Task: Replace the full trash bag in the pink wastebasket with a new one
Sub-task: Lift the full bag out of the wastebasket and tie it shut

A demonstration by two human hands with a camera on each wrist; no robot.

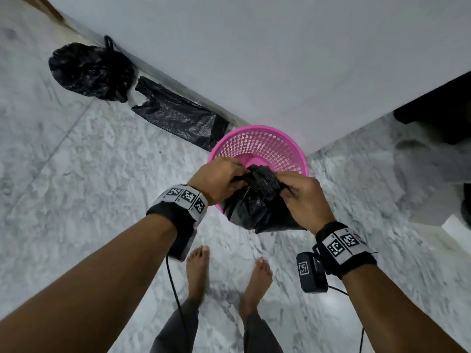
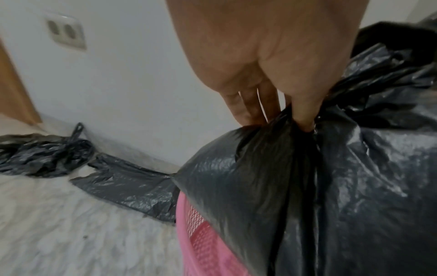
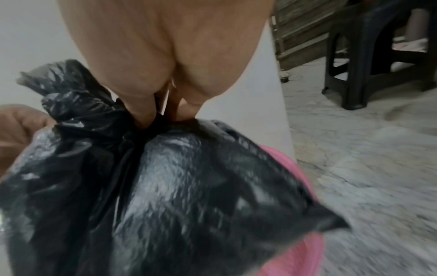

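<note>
A full black trash bag (image 1: 254, 207) hangs over the near rim of the pink mesh wastebasket (image 1: 267, 146), whose inside shows bare. My left hand (image 1: 219, 179) and right hand (image 1: 303, 197) both grip the bag's gathered top from either side. In the left wrist view my left hand's fingers (image 2: 305, 112) pinch bunched plastic of the bag (image 2: 331, 186) above the basket (image 2: 205, 242). In the right wrist view my right hand's fingers (image 3: 141, 112) dig into the bag's neck (image 3: 151, 130). A flat, unused black bag (image 1: 181, 115) lies on the floor beside the basket.
Another tied black bag (image 1: 89, 72) sits by the wall (image 1: 280, 59), farther left. A dark stool (image 3: 369, 56) stands beyond the wall corner on the right. My bare feet (image 1: 197, 271) stand on the marble floor just behind the basket. A wall socket (image 2: 66, 30) is at left.
</note>
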